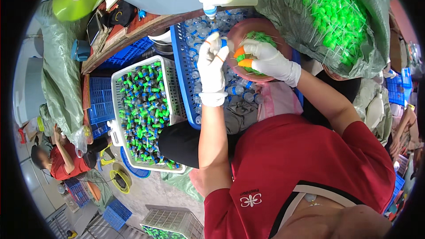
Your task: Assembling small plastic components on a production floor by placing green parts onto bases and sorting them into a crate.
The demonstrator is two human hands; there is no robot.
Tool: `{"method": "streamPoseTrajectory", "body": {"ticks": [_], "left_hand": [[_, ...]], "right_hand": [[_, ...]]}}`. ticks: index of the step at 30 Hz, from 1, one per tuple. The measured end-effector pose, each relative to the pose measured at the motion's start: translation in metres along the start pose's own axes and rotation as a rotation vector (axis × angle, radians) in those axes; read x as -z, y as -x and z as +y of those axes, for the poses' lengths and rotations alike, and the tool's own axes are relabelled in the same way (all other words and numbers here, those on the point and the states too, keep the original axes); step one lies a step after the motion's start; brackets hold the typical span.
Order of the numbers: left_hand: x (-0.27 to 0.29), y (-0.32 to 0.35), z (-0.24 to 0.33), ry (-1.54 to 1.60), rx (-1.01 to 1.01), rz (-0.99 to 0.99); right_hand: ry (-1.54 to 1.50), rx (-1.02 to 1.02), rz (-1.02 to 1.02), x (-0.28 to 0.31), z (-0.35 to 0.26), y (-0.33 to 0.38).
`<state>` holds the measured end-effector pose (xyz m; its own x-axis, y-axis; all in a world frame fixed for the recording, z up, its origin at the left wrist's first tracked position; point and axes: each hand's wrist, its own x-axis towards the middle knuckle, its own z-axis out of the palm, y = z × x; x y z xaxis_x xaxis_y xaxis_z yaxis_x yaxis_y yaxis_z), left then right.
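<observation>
White gloves cover both of my hands. My left hand (212,57) is closed round a small clear plastic bottle with a blue band (224,43), below a white spout (210,9). Beside it to the right, my right hand (268,59), with orange covers on its fingertips, pinches a bright green piece (242,57) that looks like a spray top. The two hands are apart. Beneath them a pink bowl (287,40) holds green tops with thin tubes, and a blue crate (180,57) holds many clear bottles with blue bands.
A white basket (116,77) of dark bottles with green tops stands to the left. A grey sack (376,40) of green tops lies at upper right. A wooden ledge (128,40) runs along the upper left. Another person (66,163) in red sits at far left.
</observation>
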<state>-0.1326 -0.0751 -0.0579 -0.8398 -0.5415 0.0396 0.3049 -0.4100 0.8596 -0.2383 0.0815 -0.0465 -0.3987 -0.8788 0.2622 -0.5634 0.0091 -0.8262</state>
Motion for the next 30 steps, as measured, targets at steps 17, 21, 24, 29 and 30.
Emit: {"method": "streamPoseTrajectory", "body": {"ticks": [17, 21, 24, 29, 30], "left_hand": [[-0.004, -0.055, -0.017, -0.414, -0.342, 0.109], [-0.007, -0.051, -0.014, -0.382, -0.295, 0.101], [-0.008, -0.05, -0.014, -0.334, -0.272, 0.108], [-0.008, -0.051, -0.016, -0.338, -0.295, 0.12], [-0.008, -0.051, -0.016, -0.338, -0.296, 0.119]], "right_hand": [[0.448, 0.064, 0.514, 0.056, -0.056, -0.039], [0.416, -0.026, 0.481, 0.055, -0.058, -0.038], [0.427, -0.012, 0.47, 0.055, -0.063, -0.038], [0.394, -0.025, 0.459, 0.054, -0.059, -0.037], [0.394, -0.025, 0.46, 0.055, -0.06, -0.037]]}}
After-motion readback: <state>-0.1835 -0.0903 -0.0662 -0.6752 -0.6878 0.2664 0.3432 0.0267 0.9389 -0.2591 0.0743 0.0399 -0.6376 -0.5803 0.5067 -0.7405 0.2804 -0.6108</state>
